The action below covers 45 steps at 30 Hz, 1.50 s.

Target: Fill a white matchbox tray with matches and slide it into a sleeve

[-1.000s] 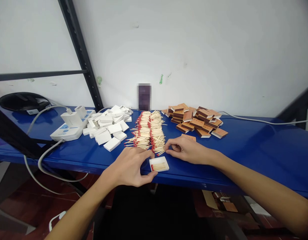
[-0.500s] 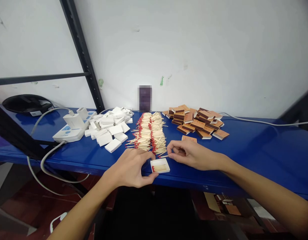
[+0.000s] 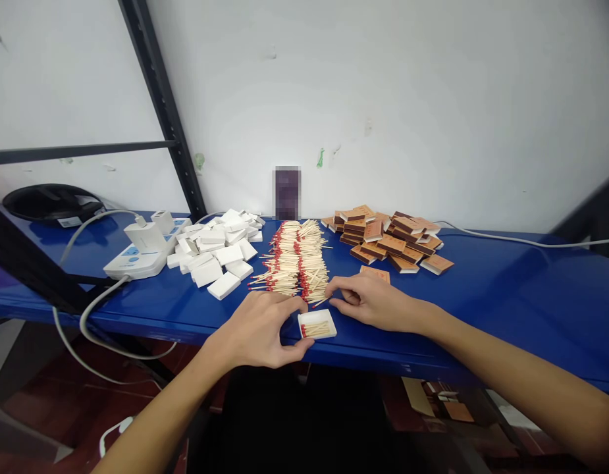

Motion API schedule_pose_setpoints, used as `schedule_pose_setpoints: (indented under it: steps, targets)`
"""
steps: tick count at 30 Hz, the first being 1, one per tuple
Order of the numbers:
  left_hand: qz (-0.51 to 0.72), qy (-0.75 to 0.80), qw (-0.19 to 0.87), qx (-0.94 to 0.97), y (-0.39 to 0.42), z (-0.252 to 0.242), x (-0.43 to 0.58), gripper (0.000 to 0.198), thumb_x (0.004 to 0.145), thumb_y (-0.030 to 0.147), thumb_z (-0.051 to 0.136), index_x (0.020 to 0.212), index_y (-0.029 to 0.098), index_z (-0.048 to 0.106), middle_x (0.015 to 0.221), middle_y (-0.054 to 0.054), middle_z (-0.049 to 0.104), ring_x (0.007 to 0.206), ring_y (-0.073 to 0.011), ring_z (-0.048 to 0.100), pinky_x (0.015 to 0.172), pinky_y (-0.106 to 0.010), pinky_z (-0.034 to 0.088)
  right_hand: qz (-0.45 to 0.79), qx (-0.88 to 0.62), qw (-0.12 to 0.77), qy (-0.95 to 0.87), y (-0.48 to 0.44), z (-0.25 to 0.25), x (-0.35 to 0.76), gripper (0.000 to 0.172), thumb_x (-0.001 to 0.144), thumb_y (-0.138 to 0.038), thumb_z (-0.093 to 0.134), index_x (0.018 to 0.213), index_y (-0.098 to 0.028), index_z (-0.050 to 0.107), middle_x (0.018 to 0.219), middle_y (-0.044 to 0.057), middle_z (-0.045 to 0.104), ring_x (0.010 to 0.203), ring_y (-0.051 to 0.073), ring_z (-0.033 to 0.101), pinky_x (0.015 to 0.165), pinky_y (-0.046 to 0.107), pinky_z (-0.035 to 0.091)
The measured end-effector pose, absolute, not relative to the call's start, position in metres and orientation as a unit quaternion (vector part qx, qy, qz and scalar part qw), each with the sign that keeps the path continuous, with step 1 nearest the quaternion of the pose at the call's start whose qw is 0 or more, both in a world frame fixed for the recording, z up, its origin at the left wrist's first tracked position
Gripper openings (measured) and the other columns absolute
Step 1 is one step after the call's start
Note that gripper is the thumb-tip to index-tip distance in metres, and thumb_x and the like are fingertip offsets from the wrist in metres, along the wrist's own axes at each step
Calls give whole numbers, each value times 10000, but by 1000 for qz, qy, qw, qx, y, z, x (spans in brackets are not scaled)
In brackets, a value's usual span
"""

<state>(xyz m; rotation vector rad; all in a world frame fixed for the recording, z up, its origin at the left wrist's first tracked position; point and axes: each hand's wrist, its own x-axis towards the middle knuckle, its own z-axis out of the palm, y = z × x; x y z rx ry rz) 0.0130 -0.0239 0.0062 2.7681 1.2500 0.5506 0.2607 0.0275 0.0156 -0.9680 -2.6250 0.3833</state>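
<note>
My left hand (image 3: 268,329) grips a small white matchbox tray (image 3: 332,322) at its left end, between thumb and fingers, at the front edge of the blue shelf. Several red-headed matches (image 3: 318,328) lie in the tray, their heads to the left. Just behind and right of it, my right hand (image 3: 370,299) is at the near end of the loose match pile (image 3: 311,263). Its thumb and index finger are slightly apart beside a single match (image 3: 320,303), and no match shows clearly between them.
White trays (image 3: 225,253) are heaped left of the matches, brown matchbox sleeves (image 3: 390,243) to the right. One sleeve (image 3: 376,273) lies behind my right hand. A power strip (image 3: 136,263) with chargers and cables stands at the left, by a black shelf post (image 3: 160,99).
The match that was in my right hand's fingers has left them, and the matches in the tray lie differently. My right hand has moved slightly left and back to the pile.
</note>
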Motion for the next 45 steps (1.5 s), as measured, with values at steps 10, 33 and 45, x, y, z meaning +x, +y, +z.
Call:
schedule_pose_setpoints:
  steps: [10,33,45]
  targets:
    - [168,404,35,898,-25,10,13,287,828,448,567,964,205,633,725,-9,610,654,-183,569,632,-297,358,125,-355,129,-917,27,15,258,204,954,-292,503,957,-181,674,528,-62,430,473,102,395,572,253,290]
    - [177,397,31,900,-24,7,12,342,774,456,639,1014,212,641,687,7,597,625,-168,570,603,-286,357,173,-313,203,-911,23,16,256,221,969,-302,482,976,-166,656,545,-79,383,487,88,364,563,234,301]
    - [174,397,40,900,-23,9,13,327,772,453,625,997,216,641,667,11,566,596,-162,532,596,-286,341,138,-302,167,-928,29,11,255,239,959,-289,494,1006,-165,693,585,-30,506,515,108,418,568,239,307]
